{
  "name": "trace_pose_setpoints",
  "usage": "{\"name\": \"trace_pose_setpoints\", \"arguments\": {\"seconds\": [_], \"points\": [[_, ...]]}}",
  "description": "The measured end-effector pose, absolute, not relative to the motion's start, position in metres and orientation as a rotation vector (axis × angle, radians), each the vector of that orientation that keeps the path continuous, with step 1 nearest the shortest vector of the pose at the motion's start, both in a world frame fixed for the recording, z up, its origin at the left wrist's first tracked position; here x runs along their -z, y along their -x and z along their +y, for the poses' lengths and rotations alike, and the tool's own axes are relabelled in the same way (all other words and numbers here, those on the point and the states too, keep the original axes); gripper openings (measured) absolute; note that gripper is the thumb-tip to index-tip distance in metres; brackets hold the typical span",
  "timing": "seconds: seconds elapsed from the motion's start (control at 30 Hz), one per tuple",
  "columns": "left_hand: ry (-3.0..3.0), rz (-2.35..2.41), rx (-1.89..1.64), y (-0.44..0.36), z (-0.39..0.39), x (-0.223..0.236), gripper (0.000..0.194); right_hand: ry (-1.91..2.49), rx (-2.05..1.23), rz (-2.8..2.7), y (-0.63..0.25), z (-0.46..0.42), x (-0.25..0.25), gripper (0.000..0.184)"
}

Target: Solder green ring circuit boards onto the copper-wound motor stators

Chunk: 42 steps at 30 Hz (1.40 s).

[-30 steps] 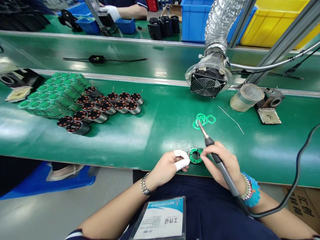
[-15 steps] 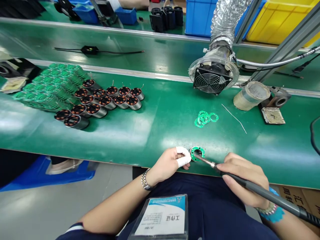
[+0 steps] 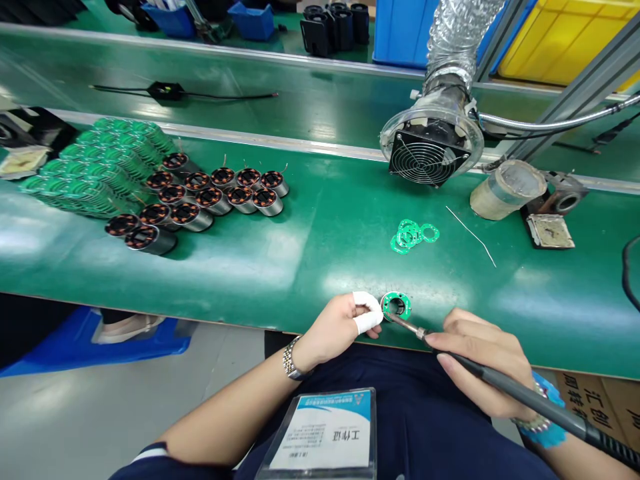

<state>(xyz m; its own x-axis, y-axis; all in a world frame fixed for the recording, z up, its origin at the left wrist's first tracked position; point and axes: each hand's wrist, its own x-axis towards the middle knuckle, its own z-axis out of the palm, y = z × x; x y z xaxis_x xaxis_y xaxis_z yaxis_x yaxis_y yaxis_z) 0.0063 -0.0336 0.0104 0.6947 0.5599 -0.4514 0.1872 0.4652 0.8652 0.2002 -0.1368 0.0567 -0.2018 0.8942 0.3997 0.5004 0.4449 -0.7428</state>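
My left hand (image 3: 345, 318), with white covers on two fingers, is closed on the left edge of a motor stator topped by a green ring-shaped circuit board (image 3: 403, 298). The stator is near the bench's front edge, its open middle facing up. In my right hand (image 3: 487, 363) is a soldering iron (image 3: 520, 393), gripped like a pen. The iron's tip meets the lower left part of the ring board, close to my left fingertips. Exact contact at the tip is too small to make out. Beyond the stator lie several loose green ring boards (image 3: 411, 235).
Several copper-wound stators (image 3: 213, 199) stand at left, beside stacked green ring boards (image 3: 107, 160). A fume fan (image 3: 425, 159) hangs over the back. At right are a bent solder wire (image 3: 471, 235), a round tub (image 3: 507, 190) and an iron stand with sponge (image 3: 550, 230).
The iron's tip has moved left and slightly down along the ring board, my right hand shifting left with it. My left hand keeps its hold on the stator. The view has shifted slightly.
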Motion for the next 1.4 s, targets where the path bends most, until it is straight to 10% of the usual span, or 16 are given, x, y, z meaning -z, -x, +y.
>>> {"name": "trace_pose_setpoints", "arguments": {"seconds": [1.07,1.4], "points": [[-1.192,0.779,-0.388,-0.002,-0.036,-0.012,0.019,1.360,-0.436,-1.839,-0.184,-0.114,-0.005,0.029],[-2.475,0.724,-0.398,0.014,-0.038,-0.008,0.021,1.333,-0.448,-1.819,-0.184,-0.114,-0.002,0.028]]}}
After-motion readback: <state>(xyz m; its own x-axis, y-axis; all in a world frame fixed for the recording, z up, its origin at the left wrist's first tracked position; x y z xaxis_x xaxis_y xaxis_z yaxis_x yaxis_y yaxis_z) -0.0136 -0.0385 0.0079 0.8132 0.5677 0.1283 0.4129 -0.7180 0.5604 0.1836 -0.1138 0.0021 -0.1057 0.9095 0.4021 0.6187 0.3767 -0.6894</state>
